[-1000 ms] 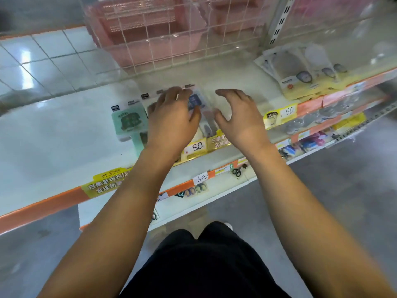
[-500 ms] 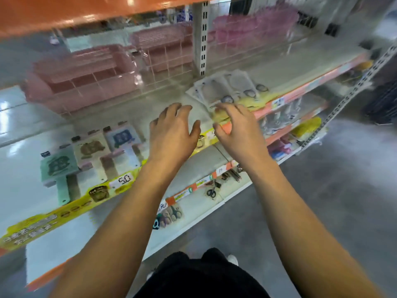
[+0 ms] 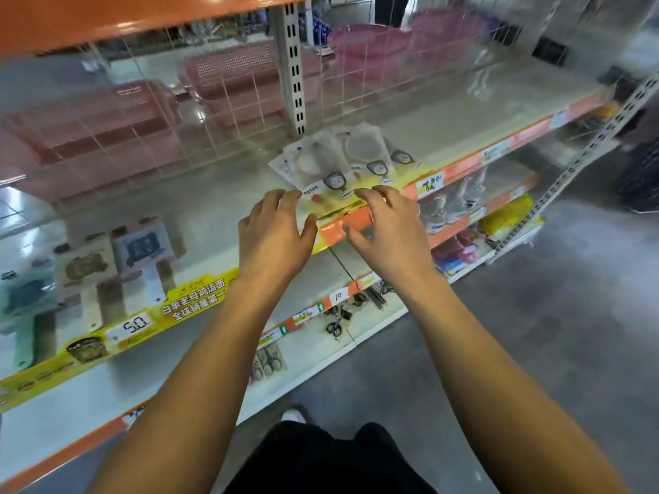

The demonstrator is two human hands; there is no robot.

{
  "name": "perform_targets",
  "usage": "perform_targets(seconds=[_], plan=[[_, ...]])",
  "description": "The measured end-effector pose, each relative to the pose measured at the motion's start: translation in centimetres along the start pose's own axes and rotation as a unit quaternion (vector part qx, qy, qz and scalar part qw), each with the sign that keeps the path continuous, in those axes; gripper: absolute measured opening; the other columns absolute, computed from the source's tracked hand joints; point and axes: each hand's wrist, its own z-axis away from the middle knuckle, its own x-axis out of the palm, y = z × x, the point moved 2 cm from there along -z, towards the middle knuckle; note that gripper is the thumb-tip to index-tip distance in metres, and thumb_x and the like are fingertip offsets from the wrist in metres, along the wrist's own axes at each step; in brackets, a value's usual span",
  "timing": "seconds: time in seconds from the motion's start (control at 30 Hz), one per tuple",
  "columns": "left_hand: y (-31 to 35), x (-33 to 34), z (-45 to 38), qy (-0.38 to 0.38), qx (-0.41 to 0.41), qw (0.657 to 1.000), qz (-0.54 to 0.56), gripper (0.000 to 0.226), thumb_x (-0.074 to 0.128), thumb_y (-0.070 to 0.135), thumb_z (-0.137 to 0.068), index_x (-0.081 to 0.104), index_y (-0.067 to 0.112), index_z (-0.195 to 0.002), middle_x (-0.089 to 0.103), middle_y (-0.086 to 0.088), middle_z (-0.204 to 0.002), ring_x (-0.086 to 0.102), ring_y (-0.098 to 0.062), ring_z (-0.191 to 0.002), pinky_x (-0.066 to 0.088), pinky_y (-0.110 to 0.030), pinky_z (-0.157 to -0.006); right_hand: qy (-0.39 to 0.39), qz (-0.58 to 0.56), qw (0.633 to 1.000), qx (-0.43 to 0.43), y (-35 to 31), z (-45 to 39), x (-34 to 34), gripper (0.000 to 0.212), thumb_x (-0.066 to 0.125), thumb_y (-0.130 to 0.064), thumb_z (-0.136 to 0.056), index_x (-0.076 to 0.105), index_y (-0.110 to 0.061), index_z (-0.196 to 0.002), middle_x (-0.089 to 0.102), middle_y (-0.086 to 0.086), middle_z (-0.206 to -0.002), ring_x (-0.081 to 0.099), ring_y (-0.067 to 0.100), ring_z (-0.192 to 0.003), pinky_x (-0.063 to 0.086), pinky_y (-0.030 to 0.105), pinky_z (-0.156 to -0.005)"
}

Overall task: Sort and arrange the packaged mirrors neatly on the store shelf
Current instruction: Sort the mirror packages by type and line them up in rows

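A fanned pile of round packaged mirrors [image 3: 342, 165] on white and yellow cards lies on the shelf [image 3: 221, 208] by the middle upright. My left hand [image 3: 274, 237] and my right hand [image 3: 387, 229] hover side by side at the pile's near edge, fingers loosely spread and holding nothing; the fingertips reach the front cards. Further left lies a row of handled packaged mirrors: blue [image 3: 144, 249], beige [image 3: 87, 270] and green [image 3: 25, 297].
A wire grid [image 3: 228, 90] backs the shelf, with pink baskets [image 3: 246, 76] behind it. An orange and yellow price strip [image 3: 192, 301] runs along the front edge. Lower shelves hold scissors [image 3: 335, 328] and small packets. The grey floor lies to the right.
My view and both hands have swung right, away from the handled mirrors and over to the pile of round mirror packs. Both hands stay empty.
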Motion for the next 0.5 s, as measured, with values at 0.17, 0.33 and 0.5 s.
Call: perform_targets(seconds=[0.17, 0.33, 0.5], plan=[[-1.8, 0.7, -3.2, -0.013, -0.02, 1.0, -0.003, 0.046, 0.049, 0.04, -0.094, 0.047, 0.021, -0.135, 0.048, -0.006, -0.139, 0.048, -0.031, -0.124, 0.038, -0.043, -0.096, -0.019, 0.017, 1.0, 0.011, -0.7, -3.8, 2.4, 0.057, 0.064, -0.045, -0.084, 0.05, -0.025, -0.136, 0.047, 0.009, -0.14, 0.044, 0.038, -0.125, 0.044, 0.048, -0.098], [-4.2, 1.4, -5.4, -0.005, -0.039, 0.999, -0.006, 0.045, 0.051, 0.038, -0.093, 0.049, 0.019, -0.134, 0.049, -0.006, -0.136, 0.05, -0.032, -0.12, 0.039, -0.043, -0.095, -0.048, 0.037, 0.998, 0.034, -1.6, -8.2, 5.6, 0.055, 0.061, -0.051, -0.085, 0.051, -0.027, -0.133, 0.04, 0.01, -0.142, 0.035, 0.037, -0.131, 0.038, 0.048, -0.104], [-5.8, 2.2, -7.2, -0.021, -0.064, 0.998, -0.019, 0.046, 0.049, 0.04, -0.094, 0.046, 0.02, -0.136, 0.045, -0.004, -0.139, 0.048, -0.03, -0.123, 0.037, -0.041, -0.097, -0.055, 0.064, 0.996, 0.019, -1.9, -12.3, 8.5, 0.065, 0.063, -0.053, -0.082, 0.046, -0.025, -0.138, 0.031, 0.016, -0.149, 0.03, 0.043, -0.136, 0.031, 0.052, -0.108]])
